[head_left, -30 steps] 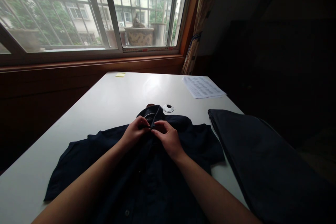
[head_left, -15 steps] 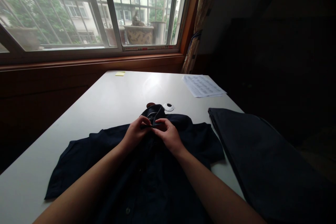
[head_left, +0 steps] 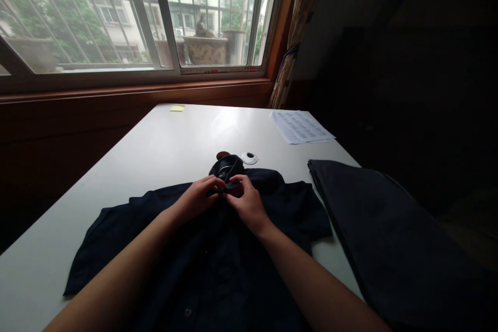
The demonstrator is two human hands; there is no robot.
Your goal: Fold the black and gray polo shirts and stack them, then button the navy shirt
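A dark navy short-sleeved shirt [head_left: 229, 270] lies front up, its collar [head_left: 234, 166] pointing away from me. My left hand [head_left: 203, 194] pinches the shirt's front edge just below the collar. Close beside it, my right hand [head_left: 246, 199] grips the collar's other side between thumb and fingers. The fingertips of both hands nearly meet at the neck opening. Whether a button sits between them is hidden by the fingers and the dark cloth. Lower on the front, a small button [head_left: 188, 313] shows.
Under the shirt is a white table [head_left: 128, 166]. Beyond the collar lie a brown disc [head_left: 223, 155] and a white ring-shaped piece [head_left: 249, 158]. Dark folded cloth [head_left: 381, 218] covers the right side. Printed sheets [head_left: 299, 127] and a yellow note [head_left: 177, 108] lie at the far edge.
My left hand has flattened slightly, its wrist and forearm shifting a little left and down. Both hands keep their hold near the collar.
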